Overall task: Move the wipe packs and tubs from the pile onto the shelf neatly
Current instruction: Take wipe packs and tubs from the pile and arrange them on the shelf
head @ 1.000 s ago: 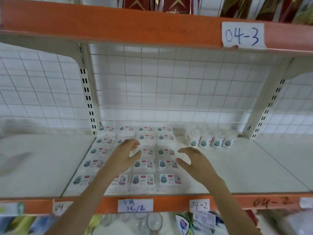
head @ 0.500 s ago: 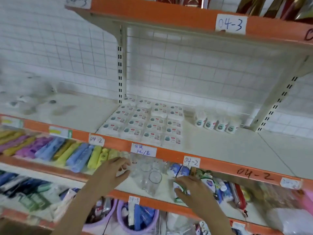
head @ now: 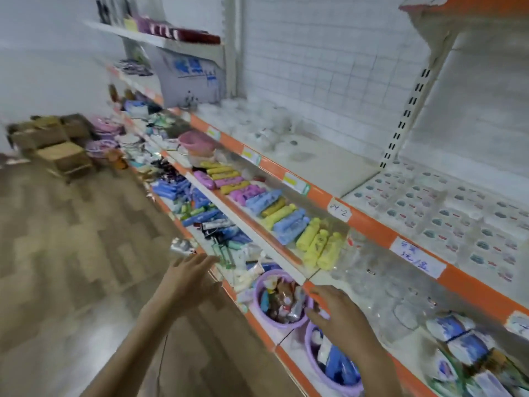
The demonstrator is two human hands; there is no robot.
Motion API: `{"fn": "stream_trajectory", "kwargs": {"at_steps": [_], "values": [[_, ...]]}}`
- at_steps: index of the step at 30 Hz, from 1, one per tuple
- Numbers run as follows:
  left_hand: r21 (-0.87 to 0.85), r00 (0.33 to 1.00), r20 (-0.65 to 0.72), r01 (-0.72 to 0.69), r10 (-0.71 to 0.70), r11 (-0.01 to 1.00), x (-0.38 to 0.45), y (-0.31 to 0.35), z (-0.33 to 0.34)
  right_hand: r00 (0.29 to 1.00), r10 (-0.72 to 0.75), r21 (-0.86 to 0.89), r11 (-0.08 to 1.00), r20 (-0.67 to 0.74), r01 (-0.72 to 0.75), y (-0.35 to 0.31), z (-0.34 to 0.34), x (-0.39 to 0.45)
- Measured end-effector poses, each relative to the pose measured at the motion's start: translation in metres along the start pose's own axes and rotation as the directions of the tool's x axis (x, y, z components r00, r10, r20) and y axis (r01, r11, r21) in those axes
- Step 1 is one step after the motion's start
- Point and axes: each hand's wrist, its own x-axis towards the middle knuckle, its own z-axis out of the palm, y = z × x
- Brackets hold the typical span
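Wipe packs (head: 446, 222) sit up on the 04-2 shelf (head: 369, 222), far right, well away from both hands. Nearest us, left hand (head: 189, 275) hangs over the floor, fingers spread and carrying nothing; right hand (head: 336, 316) hovers by the purple basin (head: 262, 287), fingers loosely bent, also carrying nothing. Further back, the packs lie flat in tidy rows, white with teal labels, blurred. A good batch looks placed; the pile isn't in view, so what's left I can't tell.
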Motion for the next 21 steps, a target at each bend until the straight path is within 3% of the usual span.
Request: {"fn": "stream_trajectory", "kwargs": {"at_steps": [3,8,14,21], "values": [[0.057,0.991,0.045,0.120,-0.123,0.991,-0.012,-0.049,-0.013,0.992,-0.124,-0.040,0.991,0.013,0.124,-0.039,0.012,0.045],[0.103,0.970,-0.001,0.243,-0.245,0.964,-0.007,-0.131,-0.025,0.971,-0.237,-0.112,0.965,0.025,0.239,-0.105,0.031,0.128],[0.168,0.973,-0.010,0.230,-0.231,0.959,0.055,-0.235,-0.047,0.956,-0.292,-0.188,0.937,0.039,0.294,-0.181,0.044,0.234],[0.075,0.981,0.038,0.189,-0.192,0.979,0.136,-0.313,-0.041,0.965,-0.258,-0.244,0.933,0.053,0.263,-0.213,0.054,0.323]]}}
